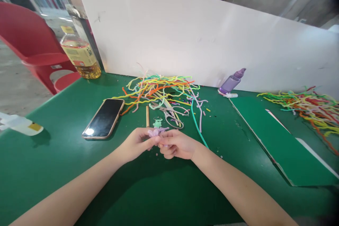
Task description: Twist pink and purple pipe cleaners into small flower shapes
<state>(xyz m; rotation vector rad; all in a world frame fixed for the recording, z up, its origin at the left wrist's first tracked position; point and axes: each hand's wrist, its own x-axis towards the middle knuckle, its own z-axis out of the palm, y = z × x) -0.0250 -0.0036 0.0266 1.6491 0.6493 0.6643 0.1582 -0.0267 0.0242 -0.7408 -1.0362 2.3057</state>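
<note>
My left hand [135,144] and my right hand [181,144] meet above the near middle of the table. Between their fingertips is a small lavender pipe cleaner piece [153,133], bent into loops; both hands pinch it, and the fingers hide part of it. Just beyond it lies a mint-green twisted piece [158,123]. A thin wooden stick [147,114] lies to the left of that. Scissors with pale handles [172,113] rest behind my right hand, partly under loose strands.
A heap of coloured pipe cleaners [159,88] lies behind, another heap [312,107] at right. Around stand or lie a phone [104,118], an oil bottle [82,58], a white bottle [23,125], a purple bottle [230,83] and a green board [280,137]. A white panel [185,28] borders the table [148,190].
</note>
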